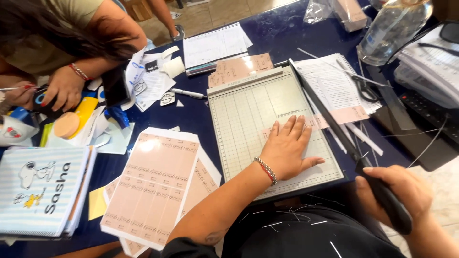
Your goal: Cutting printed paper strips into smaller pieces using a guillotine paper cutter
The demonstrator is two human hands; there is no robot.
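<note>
A grey paper cutter [248, 110] with a printed grid lies on the dark blue table. My left hand [287, 148] presses flat on a pink paper strip [334, 117] that crosses the cutter's bed and sticks out past the blade edge. My right hand [397, 191] grips the black handle of the cutter's blade arm [330, 119], which is lowered along the cutter's right edge. Thin white paper slivers lie on my dark lap.
A stack of pink printed sheets [153, 186] lies left of the cutter. Another person's hands [60, 88] work at the far left among paper scraps and a phone. A striped notebook [38, 191], scissors [366, 88], a water bottle [394, 28] and a keyboard [425, 110] surround the area.
</note>
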